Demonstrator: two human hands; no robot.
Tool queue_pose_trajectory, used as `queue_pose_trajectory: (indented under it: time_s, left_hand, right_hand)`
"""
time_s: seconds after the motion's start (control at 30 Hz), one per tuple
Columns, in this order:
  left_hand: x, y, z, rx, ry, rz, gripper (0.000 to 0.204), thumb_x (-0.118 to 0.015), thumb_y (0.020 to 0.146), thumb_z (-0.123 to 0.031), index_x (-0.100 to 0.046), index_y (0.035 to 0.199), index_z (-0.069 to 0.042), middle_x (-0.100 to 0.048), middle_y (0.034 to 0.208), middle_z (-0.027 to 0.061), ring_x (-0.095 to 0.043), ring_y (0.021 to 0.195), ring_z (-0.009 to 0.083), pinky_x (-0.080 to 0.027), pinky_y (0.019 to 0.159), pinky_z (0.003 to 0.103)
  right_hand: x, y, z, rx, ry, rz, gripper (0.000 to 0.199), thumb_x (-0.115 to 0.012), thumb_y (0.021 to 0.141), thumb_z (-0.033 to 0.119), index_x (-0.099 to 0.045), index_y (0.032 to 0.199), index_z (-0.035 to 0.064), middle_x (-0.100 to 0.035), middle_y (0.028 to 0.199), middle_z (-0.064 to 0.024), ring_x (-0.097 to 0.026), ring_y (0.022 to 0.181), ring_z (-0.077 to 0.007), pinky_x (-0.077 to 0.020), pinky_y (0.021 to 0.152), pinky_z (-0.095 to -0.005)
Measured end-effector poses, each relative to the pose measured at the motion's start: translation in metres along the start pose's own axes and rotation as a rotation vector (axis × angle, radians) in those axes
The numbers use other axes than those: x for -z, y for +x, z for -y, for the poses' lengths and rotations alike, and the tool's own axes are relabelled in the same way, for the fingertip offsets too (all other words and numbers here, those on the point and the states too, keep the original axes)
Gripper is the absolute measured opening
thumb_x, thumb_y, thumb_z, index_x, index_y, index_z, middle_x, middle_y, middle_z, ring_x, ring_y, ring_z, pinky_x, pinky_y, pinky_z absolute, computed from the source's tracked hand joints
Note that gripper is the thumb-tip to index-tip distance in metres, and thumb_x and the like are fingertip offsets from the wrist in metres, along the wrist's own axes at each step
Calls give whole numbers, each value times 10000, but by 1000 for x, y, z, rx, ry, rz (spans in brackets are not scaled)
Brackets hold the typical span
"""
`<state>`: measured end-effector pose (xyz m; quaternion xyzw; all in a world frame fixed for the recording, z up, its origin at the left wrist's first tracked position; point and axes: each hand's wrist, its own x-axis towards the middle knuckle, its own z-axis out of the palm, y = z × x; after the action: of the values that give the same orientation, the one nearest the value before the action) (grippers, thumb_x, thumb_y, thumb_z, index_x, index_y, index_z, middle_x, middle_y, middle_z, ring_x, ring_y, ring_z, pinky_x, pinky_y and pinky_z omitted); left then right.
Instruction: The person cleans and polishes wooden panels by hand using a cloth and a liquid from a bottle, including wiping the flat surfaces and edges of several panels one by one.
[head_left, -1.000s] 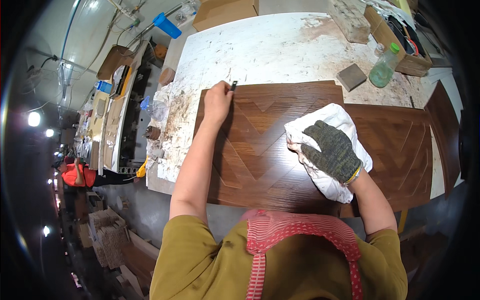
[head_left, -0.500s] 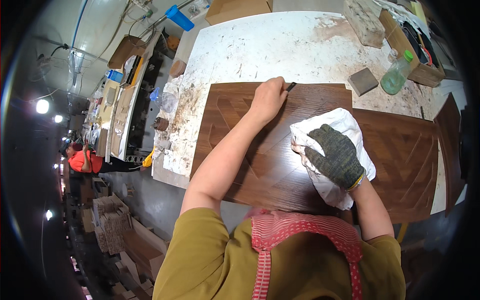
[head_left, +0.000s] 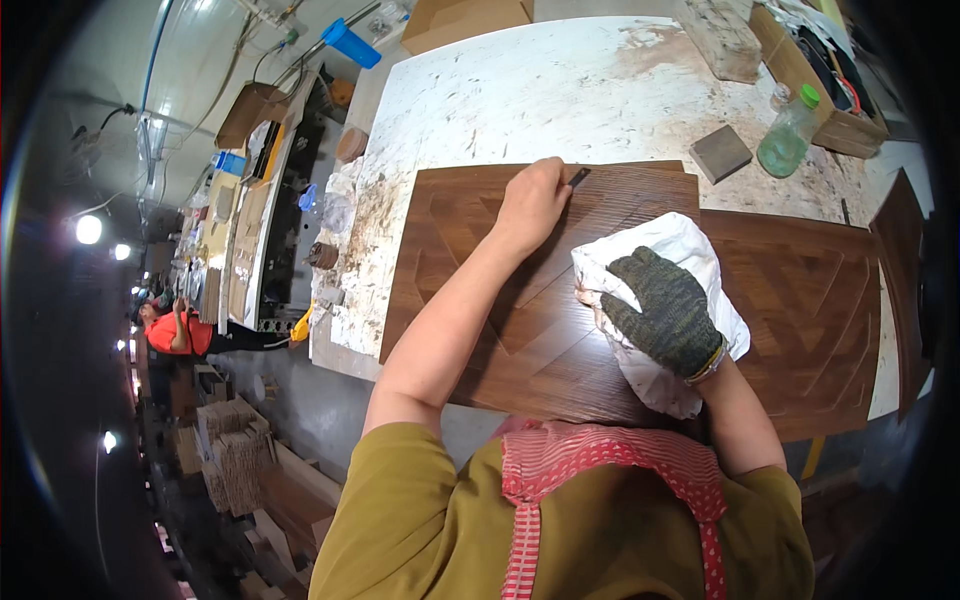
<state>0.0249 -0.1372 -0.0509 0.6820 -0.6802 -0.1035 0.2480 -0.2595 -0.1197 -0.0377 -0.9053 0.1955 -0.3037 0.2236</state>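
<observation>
Paint-spattered white counter (head_left: 560,90) fills the upper middle of the frame. At upper right, a wooden tray (head_left: 815,85) holds dark tools, and a clear green-capped bottle (head_left: 787,135) with pale liquid stands beside it. Centre frame lies a dark brown wood-grain panel (head_left: 480,300) with chevron grooves. Left hand (head_left: 532,205) has its grip closed on a small dark tool (head_left: 579,177) at the panel's far edge. Gloved right hand (head_left: 665,310) presses a white cloth (head_left: 690,250) flat, fingers curled over it.
</observation>
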Motion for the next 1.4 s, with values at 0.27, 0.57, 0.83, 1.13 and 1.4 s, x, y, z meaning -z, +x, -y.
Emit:
queue_pose_trajectory:
  time_s: [0.27,0.57,0.83,1.13,1.4]
  left_hand:
    - [77,-15,52,511,440,-219,117,-666,835,-118,-620,866,-15,-669,869,229,-648,841,404,-507,741,484]
    - [90,-21,62,526,541,-207,80,-563,864,-45,-605,861,23,-660,854,244,-654,864,406,-510,789,500]
    - [93,-41,87,479,510,-340,171,-645,835,-153,-587,801,5,-661,860,266,-636,864,432,-497,760,501]
    - [109,-64,157,477,465,-257,139,-658,821,-144,-606,827,-15,-670,807,203,-646,818,415,-494,719,487]
    - [121,-42,155,165,268,-225,81,-718,798,-122,-684,847,-67,-685,808,144,-657,781,332,-500,697,414]
  right_hand:
    - [2,0,6,-103,45,15,364,-709,858,297,-675,1108,35,-686,1097,-165,-627,1089,-381,-495,919,-459]
    - [1,0,6,-93,-2,51,350,-703,859,271,-671,1125,46,-685,1112,-157,-619,1103,-388,-488,920,-470]
    - [1,1,8,-113,-22,47,337,-722,842,242,-676,1111,44,-687,1092,-165,-620,1097,-395,-487,908,-471]
    - [-1,-1,5,-73,-52,90,327,-721,844,220,-673,1109,35,-673,1105,-170,-607,1110,-379,-472,946,-464]
    - [0,1,8,-51,-91,48,324,-730,835,197,-671,1102,24,-671,1093,-173,-625,1061,-383,-481,936,-462]
